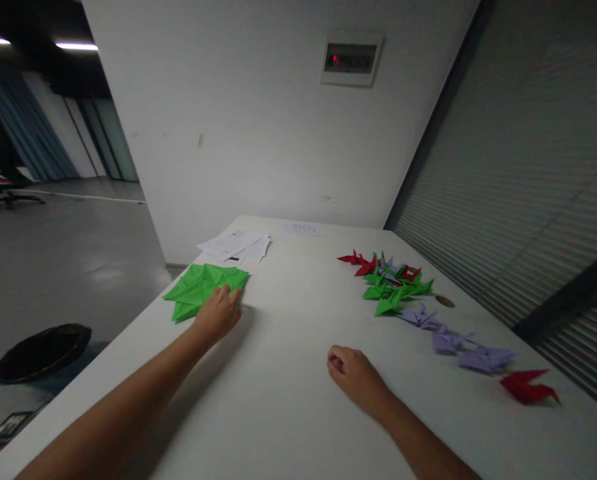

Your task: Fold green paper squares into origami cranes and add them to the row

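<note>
My left hand (221,313) is over the right side of several creased green paper sheets (193,285) at the table's left edge. Its fingers are curled down onto the green paper, and the hand hides part of the sheet and the thumb. My right hand (357,377) rests on the white table (288,413) near the middle, fingers curled into a loose fist, with nothing showing in it. To its right lie folded paper cranes: purple ones (486,359), a red one (528,387) and a heap with green cranes (391,292) farther back.
White printed papers (236,245) lie behind the green sheets, and a marked sheet (302,229) lies near the wall. A round brown hole or disc (444,301) is by the right edge. A black-lined bin (41,353) stands on the floor at left. Blinds (528,167) border the right side.
</note>
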### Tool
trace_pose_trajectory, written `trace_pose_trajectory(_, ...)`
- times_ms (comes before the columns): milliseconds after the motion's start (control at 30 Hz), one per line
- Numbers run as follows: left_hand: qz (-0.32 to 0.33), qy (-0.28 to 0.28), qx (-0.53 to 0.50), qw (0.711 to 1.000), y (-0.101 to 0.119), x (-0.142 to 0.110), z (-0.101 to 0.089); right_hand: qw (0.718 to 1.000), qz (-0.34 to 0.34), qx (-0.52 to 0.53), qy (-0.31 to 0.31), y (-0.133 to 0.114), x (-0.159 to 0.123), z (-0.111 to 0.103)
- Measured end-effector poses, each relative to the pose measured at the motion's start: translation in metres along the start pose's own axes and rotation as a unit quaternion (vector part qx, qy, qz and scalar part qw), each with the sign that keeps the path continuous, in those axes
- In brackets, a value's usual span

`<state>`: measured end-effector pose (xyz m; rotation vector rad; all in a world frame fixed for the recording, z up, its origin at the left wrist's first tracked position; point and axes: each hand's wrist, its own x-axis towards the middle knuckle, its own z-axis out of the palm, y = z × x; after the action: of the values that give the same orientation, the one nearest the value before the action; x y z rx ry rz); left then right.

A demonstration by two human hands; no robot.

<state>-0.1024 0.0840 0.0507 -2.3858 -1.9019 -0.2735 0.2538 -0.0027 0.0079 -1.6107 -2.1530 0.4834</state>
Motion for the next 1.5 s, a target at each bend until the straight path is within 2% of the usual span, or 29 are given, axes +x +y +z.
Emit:
trace_pose_trajectory(167,-0.029,-0.053,0.025,0.998,-0.023,0.005,0.005,0.998,-0.008,0.057,0.008,0.007,-0.003,-0.012)
trace_pose_trajectory(267,-0.042,-0.06,0.032,0.997,-0.025,0.005,0.003,0.996,0.004,0.086,0.019,0.014,-0.005,-0.023)
trace_pose_trajectory(367,-0.057,-0.045,0.04,0.997,-0.026,0.006,-0.007,0.994,0.01,0.103,0.029,0.023,-0.005,-0.034)
trace_pose_trajectory(467,-0.077,-0.003,0.044,0.996,-0.031,0.01,-0.028,0.992,0.012,0.118,0.049,0.033,-0.007,-0.045)
trace_pose_trajectory(567,-0.097,0.056,0.042,0.993,-0.037,0.013,-0.058,0.984,0.032,0.149,0.087,0.043,-0.009,-0.055)
trace_pose_trajectory(633,-0.125,0.169,-0.05,0.976,-0.037,0.013,-0.078,0.98,0.037,0.164,0.105,0.047,-0.009,-0.059)
trace_pose_trajectory(700,-0.139,0.253,-0.213,0.933,-0.031,0.01,-0.095,0.977,0.036,0.18,0.112,0.049,-0.007,-0.061)
trace_pose_trajectory(767,-0.128,0.296,-0.383,0.866,-0.019,0.006,-0.105,0.973,0.033,0.199,0.113,0.048,-0.003,-0.064)
trace_pose_trajectory(833,-0.114,0.299,-0.573,0.754,-0.002,0.0,-0.109,0.965,0.041,0.232,0.114,0.042,0.001,-0.068)
trace_pose_trajectory(900,-0.102,0.268,-0.702,0.652,0.017,-0.005,-0.108,0.944,0.067,0.307,0.102,0.031,0.003,-0.071)
trace_pose_trajectory(967,-0.1,0.23,-0.775,0.58,0.036,-0.012,-0.102,0.906,0.092,0.409,0.063,0.016,0.001,-0.07)
trace_pose_trajectory(1033,-0.108,0.215,-0.816,0.525,0.053,-0.021,-0.091,0.848,0.119,0.516,0.019,-0.001,-0.005,-0.065)
trace_pose_trajectory(1133,-0.137,0.193,-0.853,0.464,0.076,-0.037,-0.068,0.754,0.126,0.645,-0.026,-0.026,-0.014,-0.055)
trace_pose_trajectory(1200,-0.156,0.169,-0.861,0.453,0.088,-0.05,-0.051,0.716,0.12,0.688,-0.025,-0.038,-0.019,-0.051)
trace_pose_trajectory(1267,-0.166,0.127,-0.86,0.466,0.097,-0.063,-0.035,0.709,0.098,0.698,-0.015,-0.046,-0.02,-0.049)
trace_pose_trajectory(1367,-0.181,0.068,-0.85,0.491,0.105,-0.08,-0.015,0.749,0.078,0.658,0.033,-0.049,-0.019,-0.047)
trace_pose_trajectory(1433,-0.183,0.024,-0.837,0.515,0.104,-0.088,-0.006,0.779,0.1,0.615,0.072,-0.046,-0.016,-0.044)
trace_pose_trajectory(1500,-0.184,-0.016,-0.821,0.541,0.101,-0.091,0.001,0.804,0.126,0.575,0.079,-0.038,-0.012,-0.039)
